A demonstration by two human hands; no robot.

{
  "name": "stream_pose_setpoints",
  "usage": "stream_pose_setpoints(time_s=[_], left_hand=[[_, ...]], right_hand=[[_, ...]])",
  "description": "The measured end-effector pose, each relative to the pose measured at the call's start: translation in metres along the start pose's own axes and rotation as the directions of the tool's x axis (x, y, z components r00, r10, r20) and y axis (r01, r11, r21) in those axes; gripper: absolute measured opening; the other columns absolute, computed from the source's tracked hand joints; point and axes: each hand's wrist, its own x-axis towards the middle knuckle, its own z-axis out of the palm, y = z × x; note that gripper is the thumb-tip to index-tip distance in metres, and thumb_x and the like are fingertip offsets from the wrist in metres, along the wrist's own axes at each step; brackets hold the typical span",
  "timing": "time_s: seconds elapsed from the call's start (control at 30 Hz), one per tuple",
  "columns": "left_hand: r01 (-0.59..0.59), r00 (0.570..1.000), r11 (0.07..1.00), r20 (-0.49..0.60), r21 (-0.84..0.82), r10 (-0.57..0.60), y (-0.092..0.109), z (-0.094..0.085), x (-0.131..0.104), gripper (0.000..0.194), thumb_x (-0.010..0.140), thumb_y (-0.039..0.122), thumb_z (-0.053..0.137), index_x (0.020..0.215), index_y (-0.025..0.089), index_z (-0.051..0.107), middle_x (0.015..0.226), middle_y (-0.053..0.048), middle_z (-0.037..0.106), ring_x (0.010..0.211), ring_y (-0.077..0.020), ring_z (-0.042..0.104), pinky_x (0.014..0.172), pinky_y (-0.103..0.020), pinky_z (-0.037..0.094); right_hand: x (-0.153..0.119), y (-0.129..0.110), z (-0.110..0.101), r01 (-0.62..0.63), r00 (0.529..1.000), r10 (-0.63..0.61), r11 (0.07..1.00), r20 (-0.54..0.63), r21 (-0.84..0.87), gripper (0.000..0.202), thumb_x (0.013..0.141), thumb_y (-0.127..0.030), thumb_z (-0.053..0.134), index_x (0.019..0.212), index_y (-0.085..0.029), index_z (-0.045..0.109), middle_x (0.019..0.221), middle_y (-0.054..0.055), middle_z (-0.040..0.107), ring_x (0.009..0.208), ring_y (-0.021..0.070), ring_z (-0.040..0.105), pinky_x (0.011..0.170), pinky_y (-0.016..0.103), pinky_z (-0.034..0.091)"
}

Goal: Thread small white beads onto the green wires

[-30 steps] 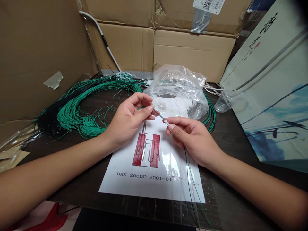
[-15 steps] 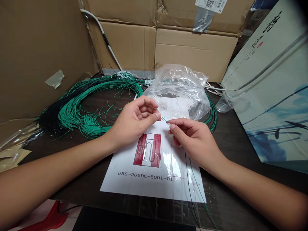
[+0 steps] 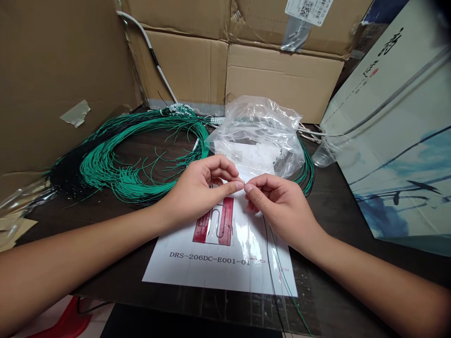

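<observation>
Above the printed sheet [image 3: 158, 270], my left hand [image 3: 207, 183] and my right hand [image 3: 278, 197] meet fingertip to fingertip. Thumb and forefinger of my left hand are pinched where thin wires ran half a second ago; the wire ends are now hidden. My right hand pinches a small white connector, mostly covered by its fingertips. From below my right hand a black wire [image 3: 270, 267] and a green wire [image 3: 291, 287] hang down past the table's front edge.
A large bundle of green and black wires [image 3: 97, 164] lies on the left. Behind my hands sits a clear plastic bag [image 3: 260, 119], with more green wires [image 3: 307, 176] beside it. Cardboard boxes [image 3: 183, 68] wall the back; a printed white box [image 3: 391, 141] stands right.
My left hand has moved right and slightly down, closing the gap to my right hand. The wire stretch and white connector seen between them are now covered. The view has shifted slightly.
</observation>
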Motion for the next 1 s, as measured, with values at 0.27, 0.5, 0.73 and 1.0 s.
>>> stream_pose_setpoints(time_s=[0.27, 0.5, 0.73, 1.0], left_hand=[[-0.044, 0.999, 0.995, 0.016, 0.094, 0.043, 0.001, -0.001, 0.0, 0.017, 0.08, 0.026, 0.076, 0.085, 0.017, 0.063, 0.083, -0.001, 0.068, 0.076, -0.0141, 0.066, 0.07, -0.026, 0.054], [-0.31, 0.951, 0.866, 0.118, 0.393, 0.287, 0.008, -0.015, 0.024, 0.019, 0.095, 0.024, 0.055, 0.106, 0.019, 0.069, 0.109, -0.006, 0.073, 0.103, -0.0177, 0.066, 0.091, -0.031, 0.051], [-0.484, 0.863, 0.51, 0.485, 0.712, 0.141, 0.003, 0.021, 0.09, 0.034, 0.087, 0.014, 0.048, 0.109, 0.013, 0.074, 0.106, -0.017, 0.072, 0.1, -0.0283, 0.065, 0.089, -0.042, 0.049], [-0.359, 0.92, 0.484, 0.391, 0.798, 0.037, -0.002, 0.033, 0.119, 0.022, 0.08, 0.021, 0.059, 0.09, 0.018, 0.078, 0.089, -0.011, 0.075, 0.077, -0.0218, 0.062, 0.07, -0.033, 0.043]], right_hand=[[-0.001, -0.001, 0.0, 0.005, 1.0, -0.005, 0.999, -0.017, -0.033, 0.022, 0.087, -0.036, 0.068, 0.079, -0.016, 0.064, 0.064, 0.0, 0.061, 0.056, 0.0101, 0.054, 0.054, 0.023, 0.043], [-0.007, 0.002, 0.001, 0.118, 0.993, -0.118, 0.993, 0.012, 0.017, 0.015, 0.087, -0.03, 0.066, 0.079, -0.018, 0.062, 0.065, -0.002, 0.059, 0.057, 0.0103, 0.052, 0.056, 0.025, 0.042], [-0.011, 0.008, 0.0, 0.244, 0.966, -0.237, 0.967, 0.101, -0.067, 0.016, 0.089, -0.032, 0.064, 0.082, -0.018, 0.064, 0.073, 0.001, 0.062, 0.064, 0.0111, 0.052, 0.061, 0.026, 0.043], [-0.009, 0.006, 0.0, 0.275, 0.949, -0.264, 0.961, 0.171, -0.041, 0.018, 0.088, -0.033, 0.062, 0.082, -0.016, 0.064, 0.073, 0.0, 0.062, 0.064, 0.0099, 0.051, 0.061, 0.024, 0.042]])
